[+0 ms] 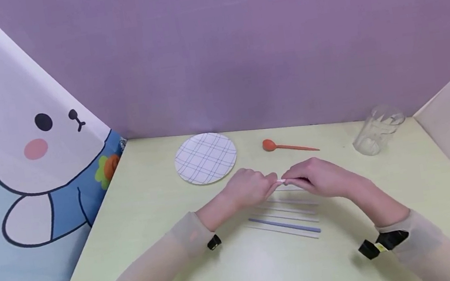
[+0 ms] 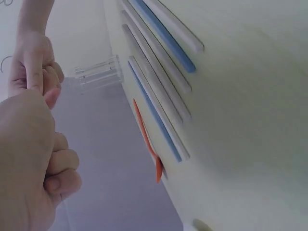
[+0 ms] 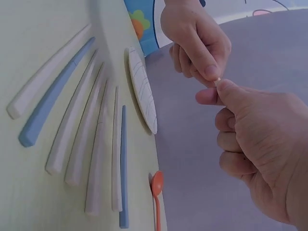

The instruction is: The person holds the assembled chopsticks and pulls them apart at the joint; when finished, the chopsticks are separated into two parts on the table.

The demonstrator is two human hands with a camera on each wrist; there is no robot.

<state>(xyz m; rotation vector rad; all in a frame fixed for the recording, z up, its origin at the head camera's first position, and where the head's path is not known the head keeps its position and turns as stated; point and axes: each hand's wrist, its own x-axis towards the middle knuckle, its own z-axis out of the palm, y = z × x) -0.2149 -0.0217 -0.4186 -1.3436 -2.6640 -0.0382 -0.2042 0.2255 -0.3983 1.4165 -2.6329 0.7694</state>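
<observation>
Judging from my end, I expect the small white piece (image 1: 281, 180) to be light and perhaps easily snapped, best taken by its ends. It is held above the surface (image 1: 247, 275), pinched by the left grip (image 1: 252, 187) and the right grip (image 1: 319, 178) (its full length I cannot tell). My right wrist view shows its tip at the right thumb; the left wrist view hides it. Both wrist views reveal a second blue stick (image 3: 123, 168) beside a pale stick (image 3: 116, 159), which I cannot make out from the head.
</observation>
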